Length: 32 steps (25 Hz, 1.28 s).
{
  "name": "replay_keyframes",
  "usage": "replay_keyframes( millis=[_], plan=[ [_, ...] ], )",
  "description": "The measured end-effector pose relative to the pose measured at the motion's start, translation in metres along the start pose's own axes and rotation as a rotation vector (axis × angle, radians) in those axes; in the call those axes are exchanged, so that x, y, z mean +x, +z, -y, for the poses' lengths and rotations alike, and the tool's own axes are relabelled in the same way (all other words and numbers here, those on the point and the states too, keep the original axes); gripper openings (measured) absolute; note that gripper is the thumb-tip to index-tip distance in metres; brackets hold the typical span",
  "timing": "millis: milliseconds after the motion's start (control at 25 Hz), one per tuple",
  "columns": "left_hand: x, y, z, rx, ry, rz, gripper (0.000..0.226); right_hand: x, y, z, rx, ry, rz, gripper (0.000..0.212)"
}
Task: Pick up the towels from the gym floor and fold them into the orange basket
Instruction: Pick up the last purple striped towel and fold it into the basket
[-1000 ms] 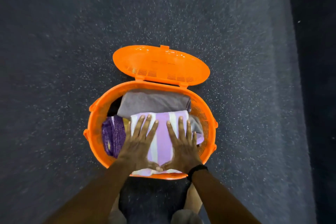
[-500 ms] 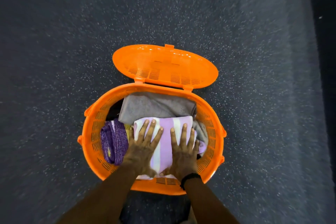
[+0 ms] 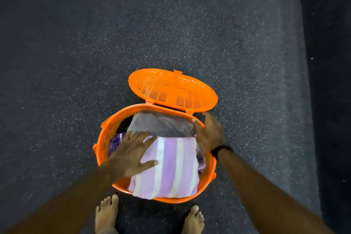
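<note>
The left hand (image 3: pixel 133 155), fingers spread flat, is pressing the striped purple towel (image 3: pixel 171 167) lying inside the orange basket (image 3: pixel 106 129); the blurred right hand (image 3: pixel 209 132), fingers extended, is hovering beside the grey towel (image 3: pixel 161 123).

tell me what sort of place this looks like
Probably a gym or exercise room: the floor is dark speckled rubber-like matting, the person stands barefoot on it, and folded towels fill an orange basket.

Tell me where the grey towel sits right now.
In the head view the grey towel lies at the far side of the orange basket, just under the open lid's hinge, partly covered by the purple striped towel.
</note>
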<state>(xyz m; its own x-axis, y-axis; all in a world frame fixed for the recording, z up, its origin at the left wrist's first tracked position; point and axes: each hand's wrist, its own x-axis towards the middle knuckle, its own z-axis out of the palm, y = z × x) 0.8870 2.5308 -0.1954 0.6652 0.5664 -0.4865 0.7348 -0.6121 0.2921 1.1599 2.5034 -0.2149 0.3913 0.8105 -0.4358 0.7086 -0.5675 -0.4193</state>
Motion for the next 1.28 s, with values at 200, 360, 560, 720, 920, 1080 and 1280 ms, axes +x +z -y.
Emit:
replay_keyframes(
  millis=[200, 360, 560, 720, 920, 1080, 1280],
  plan=[
    [0.010, -0.024, 0.039, 0.103, -0.040, -0.046, 0.094, 0.096, 0.008, -0.009, 0.559, 0.454, 0.112, 0.095],
    [0.007, -0.016, 0.074, 0.155, -0.042, -0.043, 0.082, 0.107, 0.021, 0.003, 1.179, 0.648, 0.053, 0.075],
    [-0.003, -0.036, 0.092, 0.195, -0.038, -0.085, 0.088, 0.104, 0.003, 0.012, 1.473, 0.667, 0.034, 0.100],
    [-0.005, -0.088, 0.082, 0.090, -0.046, -0.272, 0.086, 0.087, -0.031, 0.017, 1.575, 0.689, -0.071, 0.104],
    [-0.004, -0.165, 0.060, -0.108, -0.063, -0.503, 0.091, 0.049, -0.075, -0.003, 1.468, 0.589, 0.079, 0.102],
    [-0.011, -0.200, 0.032, -0.224, -0.080, -0.522, 0.106, 0.007, -0.108, -0.015, 1.278, 0.458, 0.192, 0.109],
    [-0.054, -0.175, 0.018, 0.014, 0.108, -0.244, 0.103, -0.034, -0.119, 0.000, 0.996, 0.388, 0.324, 0.056]
  ],
)
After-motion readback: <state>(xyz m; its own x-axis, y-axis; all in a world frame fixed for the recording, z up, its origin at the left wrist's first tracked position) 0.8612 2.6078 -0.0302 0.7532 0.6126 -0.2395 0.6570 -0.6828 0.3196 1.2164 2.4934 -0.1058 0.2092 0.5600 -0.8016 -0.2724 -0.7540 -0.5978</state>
